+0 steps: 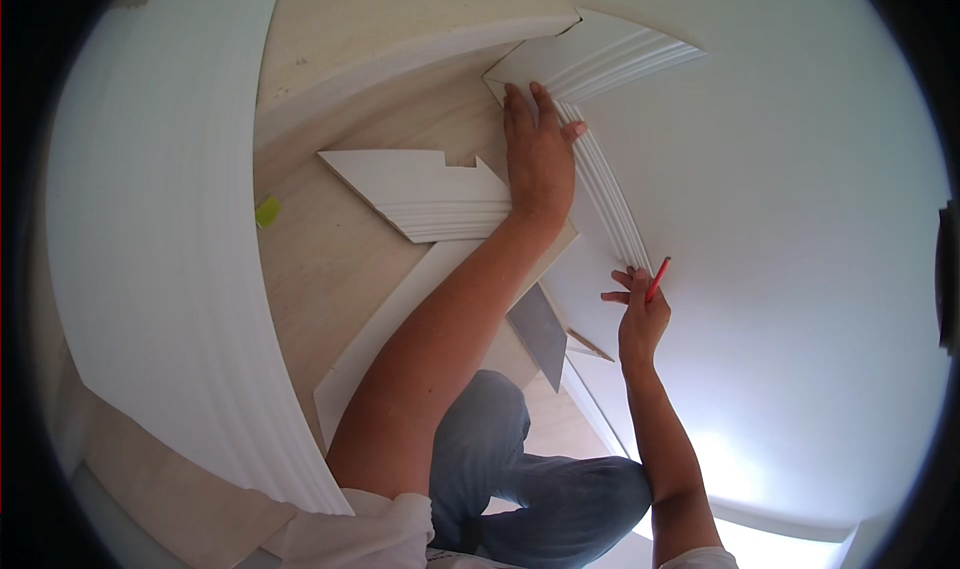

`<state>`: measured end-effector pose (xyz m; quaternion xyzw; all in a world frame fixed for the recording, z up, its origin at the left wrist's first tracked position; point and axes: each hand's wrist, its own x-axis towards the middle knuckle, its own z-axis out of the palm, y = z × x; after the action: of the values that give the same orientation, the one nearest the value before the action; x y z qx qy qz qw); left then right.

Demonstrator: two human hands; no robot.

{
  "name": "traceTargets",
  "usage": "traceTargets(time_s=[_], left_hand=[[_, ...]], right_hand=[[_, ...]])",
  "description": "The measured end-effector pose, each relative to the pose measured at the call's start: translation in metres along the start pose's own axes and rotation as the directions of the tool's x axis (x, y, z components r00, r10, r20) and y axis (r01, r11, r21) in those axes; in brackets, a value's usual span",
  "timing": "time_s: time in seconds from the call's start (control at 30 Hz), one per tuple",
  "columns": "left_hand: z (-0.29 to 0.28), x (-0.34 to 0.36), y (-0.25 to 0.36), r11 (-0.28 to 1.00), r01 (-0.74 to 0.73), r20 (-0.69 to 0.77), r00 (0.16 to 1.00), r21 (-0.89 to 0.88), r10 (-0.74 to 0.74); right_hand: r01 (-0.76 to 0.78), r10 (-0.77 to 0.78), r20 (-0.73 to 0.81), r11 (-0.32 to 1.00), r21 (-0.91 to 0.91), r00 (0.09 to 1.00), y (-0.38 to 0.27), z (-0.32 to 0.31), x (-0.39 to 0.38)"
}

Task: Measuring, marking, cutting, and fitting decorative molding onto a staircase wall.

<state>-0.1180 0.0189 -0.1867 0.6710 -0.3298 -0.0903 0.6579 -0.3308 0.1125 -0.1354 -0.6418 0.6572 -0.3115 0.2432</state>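
Note:
A white skirting board (607,182) with a grooved edge runs along the wall, meeting another length of skirting (620,57) at the stair corner. My left hand (541,164) lies against it near that corner, its fingers stretched out and resting on the white board. Further down, by the board's nearer end, is my right hand (643,319). A red pencil (657,280) sits in its grip, tip pointing up and away. Some of those fingers are extended toward the board; whether they touch it I cannot tell.
A notched skirting offcut (420,194) lies on the beige step, beside my left forearm. Below it is another white board (385,319). A grey flat piece (541,335) lies near my knee. One long white board (170,219) spans the left side, near a green scrap (267,212).

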Motion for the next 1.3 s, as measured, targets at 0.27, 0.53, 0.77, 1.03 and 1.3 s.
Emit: traceTargets(time_s=[0.27, 0.53, 0.77, 1.03, 1.3], left_hand=[[0.004, 0.001, -0.005, 1.0, -0.013, -0.041, 0.999, -0.001, 0.013], [0.007, -0.001, -0.006, 1.0, -0.007, -0.034, 0.999, -0.023, 0.006], [0.002, 0.0, -0.008, 0.995, 0.001, 0.005, 1.0, -0.098, -0.001], [0.001, 0.001, -0.007, 0.994, 0.021, 0.047, 0.999, -0.109, -0.016], [0.005, 0.004, -0.002, 0.989, 0.062, 0.026, 0.998, -0.138, -0.059]], right_hand=[[-0.138, 0.162, -0.095, 0.966, 0.219, 0.982, -0.008, 0.021, 0.003], [-0.15, 0.202, -0.136, 0.934, 0.323, 0.97, -0.003, 0.026, 0.004], [-0.109, 0.156, -0.109, 0.93, 0.352, 0.982, -0.001, 0.024, 0.002], [-0.115, 0.151, -0.07, 0.92, 0.374, 0.986, 0.003, 0.023, 0.004], [-0.091, 0.118, -0.067, 0.943, 0.321, 0.991, 0.001, 0.02, 0.006]])
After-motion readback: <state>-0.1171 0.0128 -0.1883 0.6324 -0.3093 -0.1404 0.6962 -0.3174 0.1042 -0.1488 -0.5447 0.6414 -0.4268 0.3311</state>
